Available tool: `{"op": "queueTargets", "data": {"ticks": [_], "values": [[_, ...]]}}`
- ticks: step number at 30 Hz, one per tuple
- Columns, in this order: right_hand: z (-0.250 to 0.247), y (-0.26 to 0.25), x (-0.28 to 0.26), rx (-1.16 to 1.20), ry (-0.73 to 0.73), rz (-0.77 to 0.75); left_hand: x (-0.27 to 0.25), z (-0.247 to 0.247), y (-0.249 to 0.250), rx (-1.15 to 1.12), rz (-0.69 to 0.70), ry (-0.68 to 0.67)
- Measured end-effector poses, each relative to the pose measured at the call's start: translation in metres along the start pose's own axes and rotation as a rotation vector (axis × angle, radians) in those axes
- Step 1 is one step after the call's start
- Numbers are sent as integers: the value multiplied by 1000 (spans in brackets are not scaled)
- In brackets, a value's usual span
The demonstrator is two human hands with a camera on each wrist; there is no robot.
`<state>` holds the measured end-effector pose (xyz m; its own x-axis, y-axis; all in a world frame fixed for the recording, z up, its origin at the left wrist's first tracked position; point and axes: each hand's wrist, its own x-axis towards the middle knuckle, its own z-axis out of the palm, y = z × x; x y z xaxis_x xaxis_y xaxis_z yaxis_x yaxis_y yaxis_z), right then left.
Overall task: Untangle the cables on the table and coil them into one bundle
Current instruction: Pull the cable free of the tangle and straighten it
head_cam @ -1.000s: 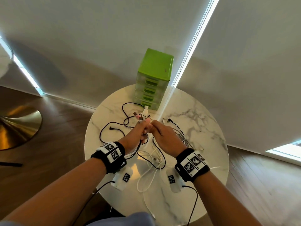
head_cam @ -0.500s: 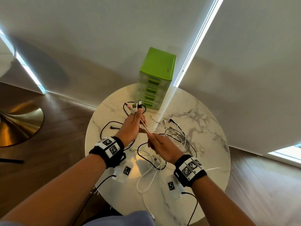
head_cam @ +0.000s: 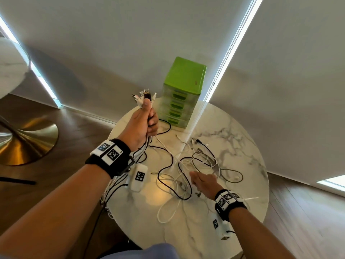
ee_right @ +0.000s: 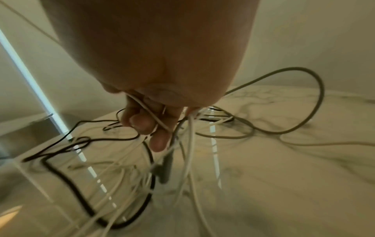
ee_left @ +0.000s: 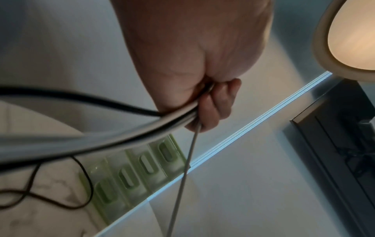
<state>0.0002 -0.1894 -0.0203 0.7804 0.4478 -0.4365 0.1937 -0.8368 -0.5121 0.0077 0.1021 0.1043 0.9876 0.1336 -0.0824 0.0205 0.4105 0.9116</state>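
My left hand (head_cam: 147, 120) is raised above the far left of the round marble table (head_cam: 233, 139) and grips a bunch of cables; their plugs (head_cam: 145, 95) stick up past the thumb. From the fist (ee_left: 211, 102), black and grey cables (ee_left: 121, 136) trail down past the wrist. A loose tangle of white, grey and black cables (head_cam: 196, 161) lies on the middle of the table. Low over its near right side, my right hand (head_cam: 201, 181) has its fingers (ee_right: 154, 125) curled round thin white cables (ee_right: 188, 144) that lead into the tangle (ee_right: 121, 176).
A green drawer unit (head_cam: 183, 90) stands at the table's far edge, right of my left hand, also in the left wrist view (ee_left: 146, 165). On the floor at the left is another table's brass base (head_cam: 28, 143). Roller blinds hang close behind the table.
The hands were together over the tangle. My left hand has risen up and away with the cable ends; my right hand has dropped back and to the right, onto the tangle.
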Motion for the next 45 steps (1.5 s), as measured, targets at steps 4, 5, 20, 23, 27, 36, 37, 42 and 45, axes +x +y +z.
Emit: {"op": "queueTargets", "data": {"ticks": [4,5,20,23,27,36,37,42,45], "values": [[-22,5,18,162,299,92,-4,4,-9,261,-4,-38],[-31,-4,20,198,359,72,-8,10,-15,321,-34,-57],[-61,-104,-3,397,199,-417,-13,58,-56,337,-152,13],[-54,-93,0,358,145,-409,-11,55,-55,401,-81,42],[-51,-75,9,272,131,-404,-14,54,-48,380,-42,56],[-25,-7,17,214,-55,-203,0,31,2,147,134,210],[-26,-4,16,222,-49,-172,3,27,4,172,148,199],[-43,-20,32,30,175,-95,-8,27,-19,557,145,35],[-64,-47,33,150,282,-89,-18,39,-32,791,57,22]]}}
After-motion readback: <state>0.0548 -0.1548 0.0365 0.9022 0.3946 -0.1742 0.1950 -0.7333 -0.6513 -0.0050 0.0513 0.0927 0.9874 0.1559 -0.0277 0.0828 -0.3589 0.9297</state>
